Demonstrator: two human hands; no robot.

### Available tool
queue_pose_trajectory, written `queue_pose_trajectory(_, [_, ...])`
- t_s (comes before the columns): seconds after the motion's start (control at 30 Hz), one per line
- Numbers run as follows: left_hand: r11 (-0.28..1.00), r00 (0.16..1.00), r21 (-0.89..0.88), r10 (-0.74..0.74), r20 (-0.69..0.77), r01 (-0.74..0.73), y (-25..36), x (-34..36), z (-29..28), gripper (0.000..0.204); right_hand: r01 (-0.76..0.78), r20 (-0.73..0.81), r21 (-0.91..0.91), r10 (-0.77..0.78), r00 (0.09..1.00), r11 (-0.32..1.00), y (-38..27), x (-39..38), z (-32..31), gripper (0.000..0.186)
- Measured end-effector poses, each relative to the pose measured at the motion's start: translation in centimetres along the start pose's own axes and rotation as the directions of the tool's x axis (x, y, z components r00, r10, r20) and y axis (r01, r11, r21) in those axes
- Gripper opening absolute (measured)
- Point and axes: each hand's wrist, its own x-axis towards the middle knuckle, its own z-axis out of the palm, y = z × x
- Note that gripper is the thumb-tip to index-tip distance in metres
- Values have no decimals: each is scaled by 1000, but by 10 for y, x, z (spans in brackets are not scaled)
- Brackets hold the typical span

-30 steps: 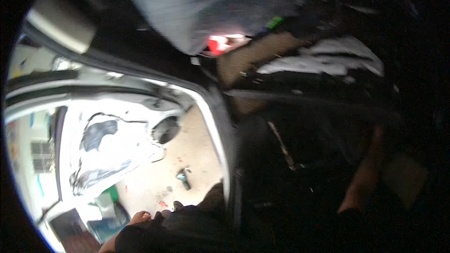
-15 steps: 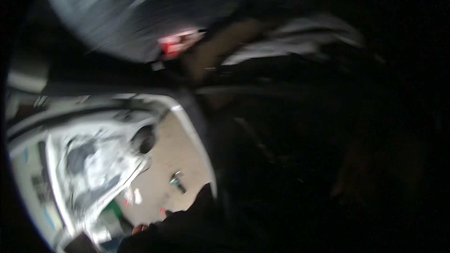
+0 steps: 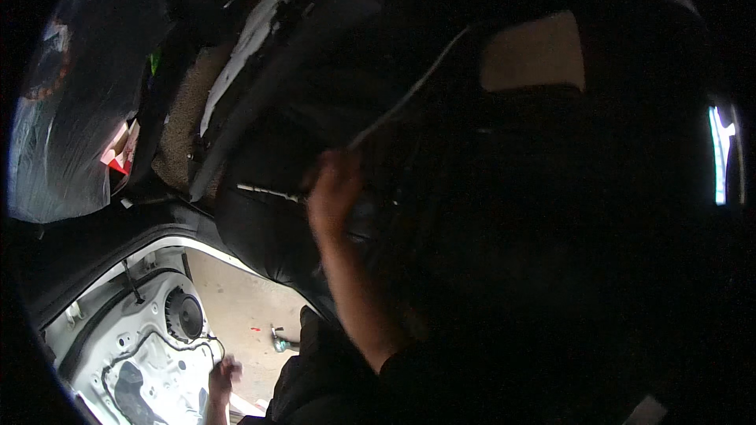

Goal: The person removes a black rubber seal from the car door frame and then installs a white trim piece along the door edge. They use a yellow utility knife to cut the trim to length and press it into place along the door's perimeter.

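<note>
In the middle, my right hand (image 3: 335, 185) reaches over a dark surface inside a car, its forearm rising from below. Its fingers are blurred and dim, so I cannot tell whether it holds anything. A thin, pale rod (image 3: 268, 193) ends just left of this hand; whether they touch is unclear. At the lower left, my left hand (image 3: 224, 378) is beside the bare white car door (image 3: 157, 354), near the dark cable along its edge. Its fingers are smeared too. A round black speaker (image 3: 185, 315) sits in the door.
A green and black tool (image 3: 282, 341) lies on the pale floor (image 3: 236, 299) outside the door opening. Clear plastic sheeting (image 3: 71, 165) hangs at the upper left, near a red and white object (image 3: 120, 149). A light strip (image 3: 409, 94) runs beyond my right hand.
My view has swung to the right and steadied. My right hand and forearm now show in the middle, and more of my left hand shows by the door.
</note>
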Motion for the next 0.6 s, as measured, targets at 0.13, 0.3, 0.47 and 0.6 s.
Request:
queue_pose_trajectory(0.13, [845, 930, 393, 303, 206, -362, 189, 52, 91, 37, 29, 99, -45, -24, 995, 999, 79, -126, 22, 19])
queue_pose_trajectory(0.3, [987, 796, -159, 125, 593, -36, 261, 87, 206, 39, 356, 721, -14, -238, 651, 934, 41, -159, -20, 12])
queue_pose_trajectory(0.47, [828, 748, 272, 239, 619, -490, 228, 84, 233, 30, 61, 918, -225, 191, 347, 972, -1, -132, -87, 13])
queue_pose_trajectory(0.6, [672, 774, 426, 374, 511, -605, 219, 67, 222, 30, 196, -50, -568, -271, 961, 799, 109, -92, -139, 22])
